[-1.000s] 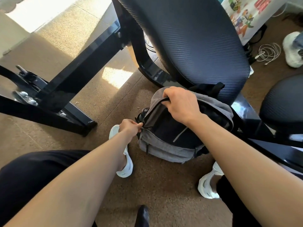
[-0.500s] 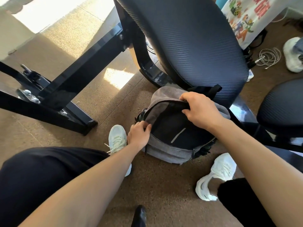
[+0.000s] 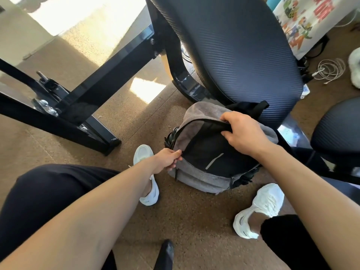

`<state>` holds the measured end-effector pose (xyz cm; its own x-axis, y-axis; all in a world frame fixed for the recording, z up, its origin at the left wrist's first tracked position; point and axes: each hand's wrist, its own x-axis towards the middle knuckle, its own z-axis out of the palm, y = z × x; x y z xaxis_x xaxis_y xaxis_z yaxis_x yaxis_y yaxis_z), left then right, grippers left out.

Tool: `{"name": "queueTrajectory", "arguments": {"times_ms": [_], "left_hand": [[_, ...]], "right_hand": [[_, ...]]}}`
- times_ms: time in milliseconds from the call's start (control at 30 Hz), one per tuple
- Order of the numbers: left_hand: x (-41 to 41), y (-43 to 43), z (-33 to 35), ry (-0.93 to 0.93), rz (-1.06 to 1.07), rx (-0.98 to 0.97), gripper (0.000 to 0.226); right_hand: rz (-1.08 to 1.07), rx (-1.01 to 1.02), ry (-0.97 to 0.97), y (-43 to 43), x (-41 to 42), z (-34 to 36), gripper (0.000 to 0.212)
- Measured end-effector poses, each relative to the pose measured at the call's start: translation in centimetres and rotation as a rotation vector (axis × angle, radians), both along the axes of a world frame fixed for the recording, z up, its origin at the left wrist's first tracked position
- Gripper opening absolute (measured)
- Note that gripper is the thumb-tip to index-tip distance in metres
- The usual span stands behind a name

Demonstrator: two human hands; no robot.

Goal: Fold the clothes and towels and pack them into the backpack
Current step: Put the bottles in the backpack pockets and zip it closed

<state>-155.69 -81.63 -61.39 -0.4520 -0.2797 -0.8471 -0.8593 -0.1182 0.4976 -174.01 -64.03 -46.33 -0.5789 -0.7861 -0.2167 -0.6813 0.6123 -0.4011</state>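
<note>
Grey felt backpack (image 3: 196,181) — right hand (image 3: 244,133) gripping.

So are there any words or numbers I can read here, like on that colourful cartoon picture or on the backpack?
Nothing here can be read for sure.
Colourful printed sheet: big red characters along its top edge, cut off and too blurred to read.
Backpack: no words, only a plain grey stripe.
White shoes: no brand that can be made out.

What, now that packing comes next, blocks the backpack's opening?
Nothing visible does. The right hand holds the top flap up, the left hand pinches the zipper edge, and the backpack gapes open between them.
</note>
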Motion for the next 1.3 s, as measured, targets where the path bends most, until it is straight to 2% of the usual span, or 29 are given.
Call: {"name": "queueTrajectory", "arguments": {"times_ms": [67, 167, 233, 400, 467, 667, 733, 800, 833, 867, 933, 1033, 1133, 1200, 1300], "left_hand": [[-0.3, -0.1, 0.8, 0.063, -0.054, -0.094, 0.039], [-0.9, -0.4, 3.4, 0.12, -0.28, -0.285, 0.04], [-1.6, -0.4, 5.9, 0.171, -0.375, -0.347, 0.039], [-5.0, 0.5, 14.6, 0.482, -0.298, -0.477, 0.043], [-5.4, 0.3, 16.1, 0.538, -0.327, -0.512, 0.044], [-4.4, -0.5, 14.9, 0.47, -0.206, -0.454, 0.042], [-4.7, 0.0, 14.7, 0.457, -0.202, -0.501, 0.036], [-4.9, 0.5, 14.4, 0.429, -0.188, -0.655, 0.017], [-4.9, 0.8, 14.3, 0.411, -0.188, -0.773, 0.015], [-5.0, 1.3, 14.2, 0.425, -0.201, -0.914, 0.026], [-5.6, 2.1, 14.3, 0.551, -0.284, -1.126, 0.039], [-7.2, 3.7, 14.4, 0.756, -0.506, -1.161, 0.042], [-8.7, 5.6, 14.1, 0.828, -0.734, -1.131, 0.05], [-9.5, 6.6, 13.6, 0.824, -0.867, -1.109, 0.056], [-10.4, 7.2, 12.9, 0.755, -0.979, -1.114, 0.06]], "right_hand": [[-0.003, -0.002, -0.001, 0.0, 0.0, 0.0, 0.017], [-0.006, 0.001, 0.009, 0.0, 0.1, 0.0, 0.017], [-0.009, -0.005, 0.01, 0.1, 0.2, 0.1, 0.016], [-0.005, -0.027, 0.025, 0.3, 0.3, 0.1, 0.017], [0.005, -0.044, 0.027, 0.3, 0.3, 0.2, 0.017], [0.01, -0.09, -0.02, 1.1, 0.1, 0.1, 0.032], [-0.005, -0.129, -0.013, 1.8, 0.0, -0.2, 0.042], [-0.039, -0.158, 0.021, 2.7, -0.1, -0.5, 0.05], [-0.069, -0.182, 0.036, 3.2, -0.2, -0.6, 0.053], [-0.105, -0.22, 0.053, 3.6, -0.2, -0.8, 0.053], [-0.184, -0.321, 0.116, 4.6, -0.1, -1.1, 0.05], [-0.396, -0.501, 0.157, 6.1, 0.9, -1.7, 0.029], [-0.791, -0.6, -0.088, 7.1, 3.1, -2.9, 0.01], [-1.0, -0.516, -0.294, 8.2, 4.5, -5.4, 0.006], [-1.149, -0.314, -0.558, 10.4, 6.4, -10.2, 0.003]]}}
